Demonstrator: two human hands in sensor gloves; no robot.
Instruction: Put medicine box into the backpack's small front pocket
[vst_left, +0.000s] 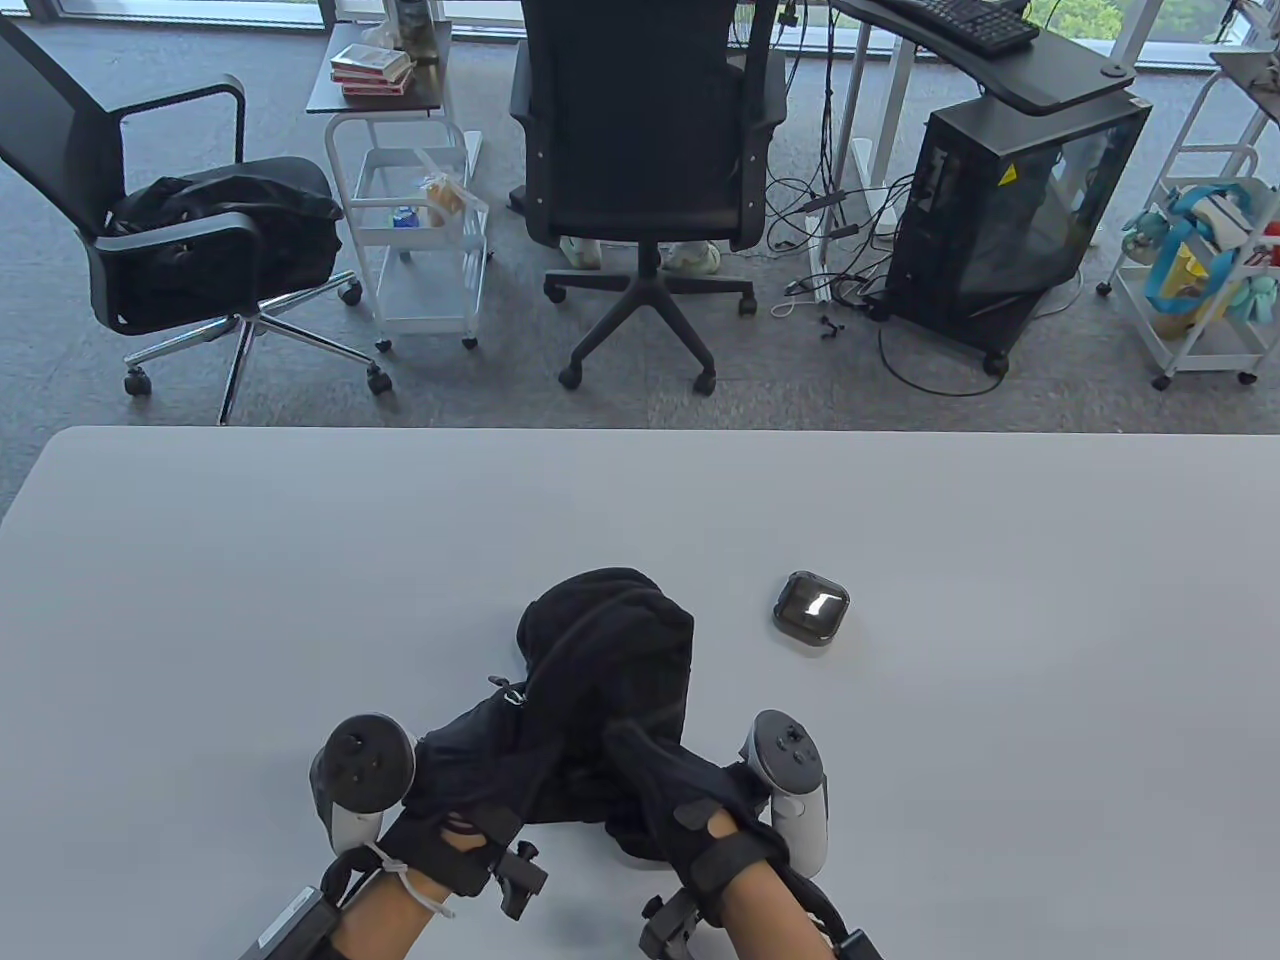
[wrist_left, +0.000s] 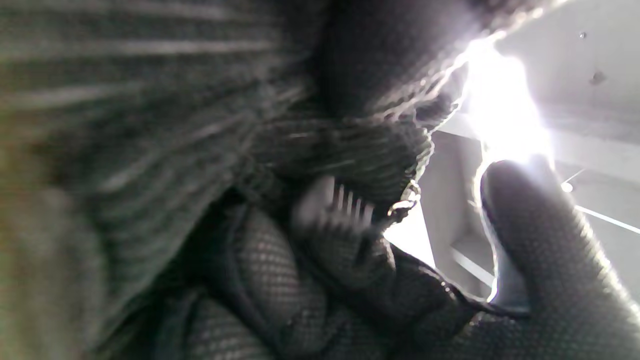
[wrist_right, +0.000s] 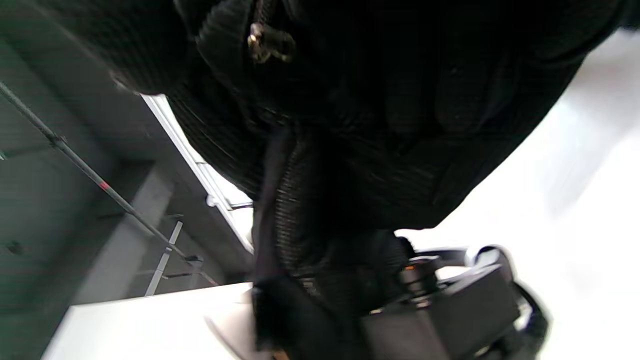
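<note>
A black backpack (vst_left: 612, 650) lies crumpled on the grey table (vst_left: 250, 600), near the front edge. The medicine box (vst_left: 810, 608), a small dark grey case with rounded corners, sits on the table to the right of the backpack, apart from both hands. My left hand (vst_left: 465, 775) grips the backpack's near left fabric. In the left wrist view the fingers (wrist_left: 530, 250) pinch fabric (wrist_left: 150, 125) beside a zipper (wrist_left: 340, 206). My right hand (vst_left: 655, 765) holds the near right part of the backpack. The right wrist view shows dark fabric (wrist_right: 400, 100) and a metal zipper pull (wrist_right: 265, 42).
Past the table's far edge stand two office chairs (vst_left: 650, 150), a white trolley (vst_left: 420, 230) and a computer tower (vst_left: 1010, 210) on the carpet. Bare table lies to the left, right and behind the backpack.
</note>
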